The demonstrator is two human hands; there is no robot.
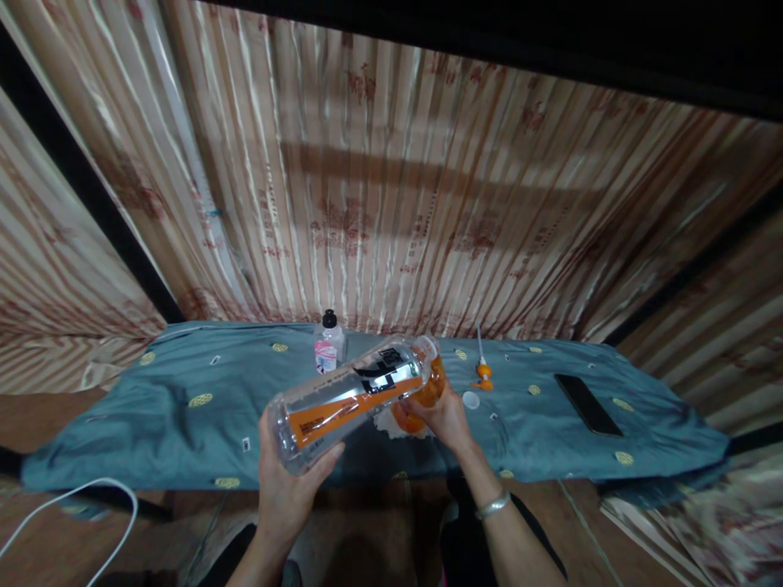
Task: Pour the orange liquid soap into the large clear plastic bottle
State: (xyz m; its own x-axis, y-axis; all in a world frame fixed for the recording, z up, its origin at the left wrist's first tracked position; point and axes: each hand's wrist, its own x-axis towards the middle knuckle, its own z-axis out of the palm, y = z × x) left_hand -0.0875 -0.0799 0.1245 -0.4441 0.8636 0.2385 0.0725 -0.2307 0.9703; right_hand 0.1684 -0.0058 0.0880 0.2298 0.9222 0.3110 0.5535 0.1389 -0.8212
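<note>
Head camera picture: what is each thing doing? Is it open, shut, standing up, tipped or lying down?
Large clear plastic bottle with orange label: tipped on its side, neck to the right, orange liquid at that end.
Left hand: grips the bottle's base.
Right hand: at the bottle's neck end.
Small clear bottle with black cap: upright, capped.
Orange pump nozzle: lying loose on the blue cloth.
Small white cap: loose on cloth.
Black phone: flat, screen dark.

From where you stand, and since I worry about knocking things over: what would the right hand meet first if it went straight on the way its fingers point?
The right hand points up-left, so probably the small clear black-capped bottle standing on the blue-grey patterned cloth; depth is unclear.
</note>
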